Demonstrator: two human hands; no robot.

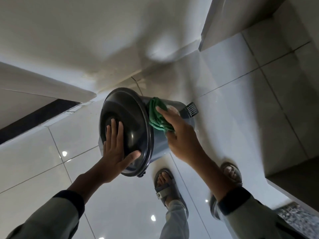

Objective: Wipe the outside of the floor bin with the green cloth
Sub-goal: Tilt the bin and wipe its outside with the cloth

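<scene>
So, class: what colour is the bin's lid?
Glossy black lid, on a grey-blue bin body; the head view shows it best.

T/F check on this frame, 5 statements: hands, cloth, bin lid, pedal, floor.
1. The left hand lies flat on the bin lid. True.
2. The right hand presses the green cloth against the side of the bin. True.
3. The lid is off and lying on the floor. False: the lid is on the bin, under the left hand.
4. The cloth is on top of the lid. False: it is on the bin's side wall, just past the lid's rim.
5. The bin's foot pedal shows at the far end of the bin from the lid. True.
</scene>
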